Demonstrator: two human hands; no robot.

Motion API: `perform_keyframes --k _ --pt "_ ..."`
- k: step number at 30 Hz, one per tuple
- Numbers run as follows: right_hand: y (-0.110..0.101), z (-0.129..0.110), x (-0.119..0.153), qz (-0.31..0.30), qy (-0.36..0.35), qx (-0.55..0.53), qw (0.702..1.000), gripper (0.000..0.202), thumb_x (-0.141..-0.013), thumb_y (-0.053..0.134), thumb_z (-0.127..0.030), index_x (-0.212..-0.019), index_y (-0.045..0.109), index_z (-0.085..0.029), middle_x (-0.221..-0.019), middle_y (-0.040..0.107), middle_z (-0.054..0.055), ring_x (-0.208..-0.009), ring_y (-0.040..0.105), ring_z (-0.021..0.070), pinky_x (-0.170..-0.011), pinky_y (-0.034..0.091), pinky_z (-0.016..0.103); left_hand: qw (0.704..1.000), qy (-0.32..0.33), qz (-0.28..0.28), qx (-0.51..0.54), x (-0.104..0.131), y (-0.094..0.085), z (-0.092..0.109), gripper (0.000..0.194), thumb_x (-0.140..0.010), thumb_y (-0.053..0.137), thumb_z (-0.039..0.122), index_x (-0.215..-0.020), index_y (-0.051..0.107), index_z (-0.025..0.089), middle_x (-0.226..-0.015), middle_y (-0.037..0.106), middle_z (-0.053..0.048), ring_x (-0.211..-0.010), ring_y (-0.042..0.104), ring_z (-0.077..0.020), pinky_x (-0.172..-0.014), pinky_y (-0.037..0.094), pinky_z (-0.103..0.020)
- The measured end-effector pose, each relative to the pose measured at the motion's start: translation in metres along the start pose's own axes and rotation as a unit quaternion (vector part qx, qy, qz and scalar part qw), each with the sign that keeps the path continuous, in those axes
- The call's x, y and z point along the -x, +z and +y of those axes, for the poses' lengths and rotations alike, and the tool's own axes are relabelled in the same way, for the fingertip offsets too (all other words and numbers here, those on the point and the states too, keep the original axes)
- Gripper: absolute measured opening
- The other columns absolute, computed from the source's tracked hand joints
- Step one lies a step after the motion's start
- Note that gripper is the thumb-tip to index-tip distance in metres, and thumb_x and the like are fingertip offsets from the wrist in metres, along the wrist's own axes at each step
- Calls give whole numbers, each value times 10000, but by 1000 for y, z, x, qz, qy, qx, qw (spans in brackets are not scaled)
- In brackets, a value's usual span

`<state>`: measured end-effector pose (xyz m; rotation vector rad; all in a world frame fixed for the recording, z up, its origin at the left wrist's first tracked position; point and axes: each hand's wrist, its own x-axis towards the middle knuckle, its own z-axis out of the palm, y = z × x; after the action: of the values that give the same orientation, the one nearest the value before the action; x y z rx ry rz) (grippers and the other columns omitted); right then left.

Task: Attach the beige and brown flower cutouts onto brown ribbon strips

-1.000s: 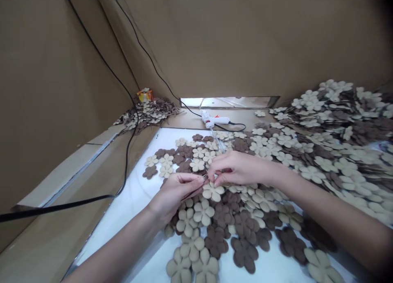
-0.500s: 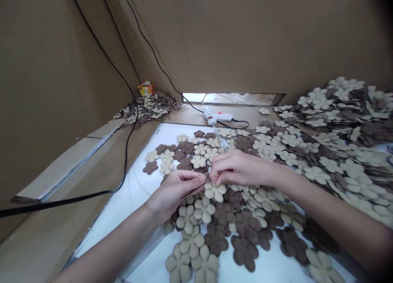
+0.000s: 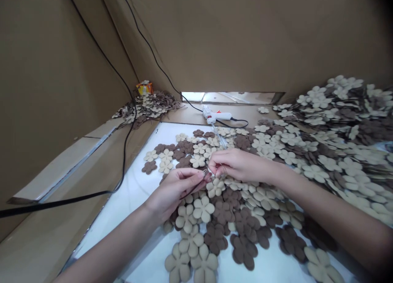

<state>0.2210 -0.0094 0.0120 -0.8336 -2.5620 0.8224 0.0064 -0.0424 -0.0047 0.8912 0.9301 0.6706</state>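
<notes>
My left hand [image 3: 179,189] pinches a thin dark brown strip [image 3: 193,189] between thumb and fingers, its end sticking up at the fingertips. Close to its right, my right hand [image 3: 231,164] has thumb and fingers pressed together; anything between them is too small to make out. Just below the fingertips lies a beige flower piece [image 3: 215,187]. Beige and dark brown flower pieces [image 3: 245,250] are spread under and around both hands on the white board [image 3: 123,201].
A white glue gun [image 3: 217,116] with a black cord rests behind the hands. Large flower piles [image 3: 334,107] rise at the right. An orange box [image 3: 144,87] stands by a heap of strips and flowers at the back left. A black cable [image 3: 125,152] crosses the left side.
My right fingertips have come slightly away from the beige flower and my left fingertips. The strip's end now shows more clearly above my left thumb.
</notes>
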Motion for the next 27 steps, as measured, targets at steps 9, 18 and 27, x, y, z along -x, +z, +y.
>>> perform_keyframes --k 9,18,27 --pt "-10 2 3 -31 20 19 999 86 -857 511 -135 -828 579 -179 -843 603 9 -753 555 128 -668 386 231 998 4 24 -50 -3 -2 -2 212 -726 721 323 -848 733 150 -909 727 -61 -907 645 -155 -895 457 -241" --pt "7 14 4 20 -70 56 996 94 -836 591 -193 -894 664 -209 -942 580 25 -812 571 124 -706 410 216 999 9 17 -28 -5 -1 -1 197 -735 713 312 -837 732 144 -893 730 -61 -920 650 -153 -929 448 -246" --pt "14 19 3 20 -74 54 996 114 -846 569 -165 -797 666 -198 -902 567 19 -749 574 98 -662 412 200 999 -4 15 -32 -4 -1 -2 192 -726 722 302 -825 725 138 -855 727 -59 -883 652 -150 -924 450 -262"
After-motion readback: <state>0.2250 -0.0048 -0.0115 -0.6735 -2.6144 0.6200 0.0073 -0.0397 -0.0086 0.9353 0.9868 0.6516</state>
